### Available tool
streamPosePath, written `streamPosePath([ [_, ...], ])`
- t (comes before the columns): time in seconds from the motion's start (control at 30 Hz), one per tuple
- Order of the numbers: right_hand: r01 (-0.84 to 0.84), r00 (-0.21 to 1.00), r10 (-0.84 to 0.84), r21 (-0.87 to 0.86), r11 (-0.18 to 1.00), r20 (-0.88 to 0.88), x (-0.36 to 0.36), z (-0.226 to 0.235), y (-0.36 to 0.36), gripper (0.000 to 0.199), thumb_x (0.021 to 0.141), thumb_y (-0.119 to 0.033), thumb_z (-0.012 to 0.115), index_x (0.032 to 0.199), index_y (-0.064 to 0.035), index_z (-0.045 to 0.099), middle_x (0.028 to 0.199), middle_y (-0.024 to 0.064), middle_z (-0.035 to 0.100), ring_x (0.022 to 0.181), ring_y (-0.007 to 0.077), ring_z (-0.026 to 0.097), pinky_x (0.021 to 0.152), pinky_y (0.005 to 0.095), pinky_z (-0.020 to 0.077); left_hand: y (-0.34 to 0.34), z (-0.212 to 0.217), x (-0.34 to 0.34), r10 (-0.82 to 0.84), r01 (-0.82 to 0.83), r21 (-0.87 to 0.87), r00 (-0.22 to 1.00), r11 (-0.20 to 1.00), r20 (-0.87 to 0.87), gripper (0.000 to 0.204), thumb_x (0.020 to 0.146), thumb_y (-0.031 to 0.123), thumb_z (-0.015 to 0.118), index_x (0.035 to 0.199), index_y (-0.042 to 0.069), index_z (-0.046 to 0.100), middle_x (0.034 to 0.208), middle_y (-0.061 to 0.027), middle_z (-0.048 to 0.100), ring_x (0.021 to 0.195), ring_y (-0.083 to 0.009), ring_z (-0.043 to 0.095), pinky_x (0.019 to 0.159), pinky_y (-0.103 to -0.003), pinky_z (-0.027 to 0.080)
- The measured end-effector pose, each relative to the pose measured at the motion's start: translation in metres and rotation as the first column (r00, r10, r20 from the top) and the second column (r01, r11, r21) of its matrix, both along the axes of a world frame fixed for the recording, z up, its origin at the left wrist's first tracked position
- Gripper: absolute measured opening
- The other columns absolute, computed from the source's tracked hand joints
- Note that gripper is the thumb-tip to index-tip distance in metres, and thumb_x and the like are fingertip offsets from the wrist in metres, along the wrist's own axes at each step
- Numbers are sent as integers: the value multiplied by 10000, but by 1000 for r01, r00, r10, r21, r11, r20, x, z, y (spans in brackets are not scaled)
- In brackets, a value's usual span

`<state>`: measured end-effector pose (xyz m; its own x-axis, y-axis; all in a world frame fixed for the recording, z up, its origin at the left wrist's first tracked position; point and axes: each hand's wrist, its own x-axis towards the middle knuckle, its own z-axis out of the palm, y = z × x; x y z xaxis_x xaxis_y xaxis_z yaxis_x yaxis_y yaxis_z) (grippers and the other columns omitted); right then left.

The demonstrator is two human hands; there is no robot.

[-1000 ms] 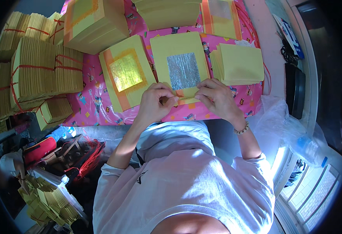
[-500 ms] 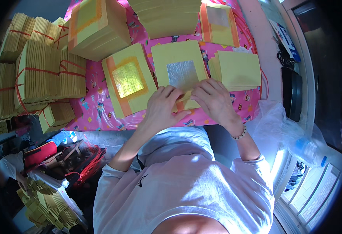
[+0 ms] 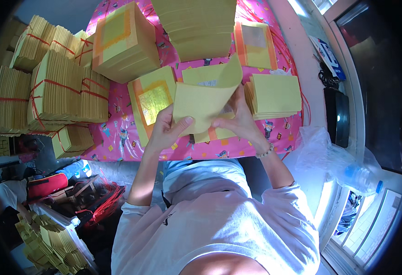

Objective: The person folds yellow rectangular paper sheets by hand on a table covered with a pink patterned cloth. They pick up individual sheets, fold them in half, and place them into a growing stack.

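Observation:
A curled yellow paper sheet (image 3: 198, 103) is raised between my hands, its right edge bending upward. My left hand (image 3: 166, 130) grips its lower left side, thumb on the front. At the lower right, my right hand (image 3: 240, 120) has its thumb against the paper, its other fingers partly behind. Under it lies a yellow sheet with a silver foil square (image 3: 207, 83), mostly covered. Left of that rests a yellow sheet with a gold foil square (image 3: 155, 101) framed in orange. Beside my right hand is a stack of plain yellow sheets (image 3: 276, 94).
Tall paper stacks (image 3: 194, 30) stand at the back of the pink patterned tablecloth (image 3: 118, 140). Bundles tied with red string (image 3: 56, 87) are piled on the left. A clear plastic bag (image 3: 318, 142) and a bottle (image 3: 361, 176) sit at right. Another person's arm (image 3: 24, 213) shows at lower left.
Both hands have come up with the yellow sheet, which now covers most of the silver foil. My view has shifted slightly, moving the table within it.

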<state>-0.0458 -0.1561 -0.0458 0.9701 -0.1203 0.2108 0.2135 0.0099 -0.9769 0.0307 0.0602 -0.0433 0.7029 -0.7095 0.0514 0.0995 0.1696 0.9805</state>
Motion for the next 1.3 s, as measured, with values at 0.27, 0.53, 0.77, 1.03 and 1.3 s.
streamPosePath([
  [0.27,22,998,-25,-35,999,-64,-6,-1,9,821,677,-141,853,1354,-15,406,1253,107,518,1229,231,488,1026,369,405,-22,-36,6,43,-61,48,950,997,311,411,848,39,673,1213,26,486,1136,-69,534,1071,-153,530,923,-299,444],
  [0.53,69,996,-78,-205,976,-36,-7,-26,-4,545,745,-122,803,1207,7,545,1144,106,579,1155,210,547,992,357,435,-49,-42,-1,218,-269,50,863,962,457,693,792,-27,670,1400,23,341,1326,-149,453,1227,-252,484,1013,-375,407],
  [0.77,174,976,-165,50,984,-142,-7,0,-1,453,818,-65,735,1219,20,544,1097,80,671,1001,129,638,854,287,524,-57,-7,2,82,-84,4,981,996,176,526,836,-4,635,1327,-3,445,1187,-100,599,1118,-156,563,970,-300,433],
  [1.03,131,921,-103,50,990,-375,-9,19,-3,440,845,-102,712,1234,17,542,1098,92,667,966,146,653,826,296,536,-57,20,-1,58,-59,3,974,998,-221,398,922,87,601,1289,1,473,1168,-81,607,1069,-133,578,923,-295,464],
  [1.3,174,909,-81,196,965,-408,-2,20,-3,441,861,-111,700,1247,24,536,1133,100,650,1015,151,633,863,291,515,-65,10,11,40,-6,95,935,995,-353,431,939,212,612,1302,23,477,1194,-76,614,1063,-145,607,904,-281,478],
])
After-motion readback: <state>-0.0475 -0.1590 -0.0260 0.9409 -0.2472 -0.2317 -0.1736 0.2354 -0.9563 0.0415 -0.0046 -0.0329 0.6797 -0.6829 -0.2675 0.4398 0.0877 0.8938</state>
